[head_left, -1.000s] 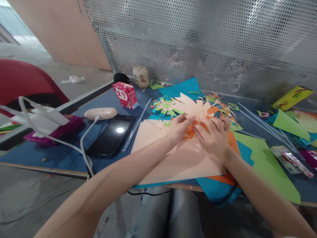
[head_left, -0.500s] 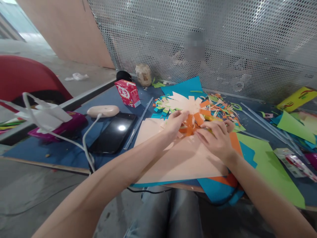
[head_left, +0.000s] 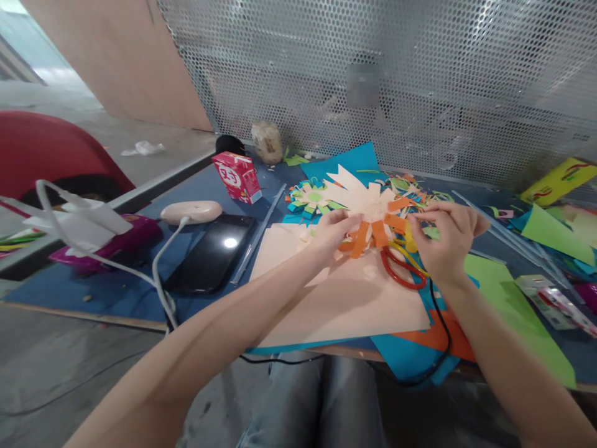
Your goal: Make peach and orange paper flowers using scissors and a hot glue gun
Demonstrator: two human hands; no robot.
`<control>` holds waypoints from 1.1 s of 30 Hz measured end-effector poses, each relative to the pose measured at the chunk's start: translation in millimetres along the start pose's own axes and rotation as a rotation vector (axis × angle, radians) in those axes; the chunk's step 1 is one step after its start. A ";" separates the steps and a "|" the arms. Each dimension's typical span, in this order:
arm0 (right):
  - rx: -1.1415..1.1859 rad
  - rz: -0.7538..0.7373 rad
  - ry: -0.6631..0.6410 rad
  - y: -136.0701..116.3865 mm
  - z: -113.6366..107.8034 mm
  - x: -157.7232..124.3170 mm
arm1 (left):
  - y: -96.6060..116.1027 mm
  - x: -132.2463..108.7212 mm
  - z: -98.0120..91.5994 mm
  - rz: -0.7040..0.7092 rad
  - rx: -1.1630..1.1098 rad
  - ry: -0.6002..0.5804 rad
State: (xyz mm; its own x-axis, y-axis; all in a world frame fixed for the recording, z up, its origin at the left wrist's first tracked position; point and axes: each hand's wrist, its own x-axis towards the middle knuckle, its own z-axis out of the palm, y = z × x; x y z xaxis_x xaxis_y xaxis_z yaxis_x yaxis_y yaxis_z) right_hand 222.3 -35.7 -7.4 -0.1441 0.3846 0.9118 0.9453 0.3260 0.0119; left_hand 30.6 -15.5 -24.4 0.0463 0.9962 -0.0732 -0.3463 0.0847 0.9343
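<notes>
A paper flower of pale peach and orange strips [head_left: 373,210] lies above the sheets in front of me. My left hand [head_left: 334,225] is closed on its left edge, thumb and fingers pinching the paper. To the right of the flower, my right hand [head_left: 445,239] is raised with thumb and forefinger pressed together beside the orange strips; what the pinch holds is too small to make out. Below that hand lie scissors with orange and yellow handles [head_left: 405,283], blades hidden. Under both hands spreads a stack of peach paper [head_left: 345,305] with blue sheets beneath.
Left are a black phone [head_left: 212,252], a purple power strip [head_left: 107,242] with white plugs and cables, and a red box [head_left: 237,177]. Paper scraps lie behind the flower. Green paper [head_left: 513,311] and a yellow box [head_left: 559,180] are right; a perforated metal panel [head_left: 298,74] stands behind.
My right hand has moved up and right, away from the orange strips, uncovering the scissors' handles. Several orange strips now spread outward. My left hand stays on the flower.
</notes>
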 end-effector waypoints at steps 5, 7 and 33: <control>-0.172 0.235 -0.079 40.7 6.5 6.4 | -0.5 3.9 -4.1 0.012 -0.032 -0.005; -0.216 0.316 -0.182 57.4 11.6 6.7 | -0.1 5.7 -5.1 0.015 -0.063 -0.004; -0.473 0.617 -0.853 111.8 36.9 -5.9 | 7.6 8.3 -7.6 0.031 -0.178 0.010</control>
State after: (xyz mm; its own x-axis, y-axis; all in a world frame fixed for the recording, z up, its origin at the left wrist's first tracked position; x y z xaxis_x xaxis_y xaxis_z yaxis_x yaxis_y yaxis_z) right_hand 318.0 30.3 -26.6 0.4005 0.8832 0.2440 0.9128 -0.4078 -0.0220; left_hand 21.3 -6.5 -20.5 0.0241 0.9985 -0.0492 -0.5077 0.0546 0.8598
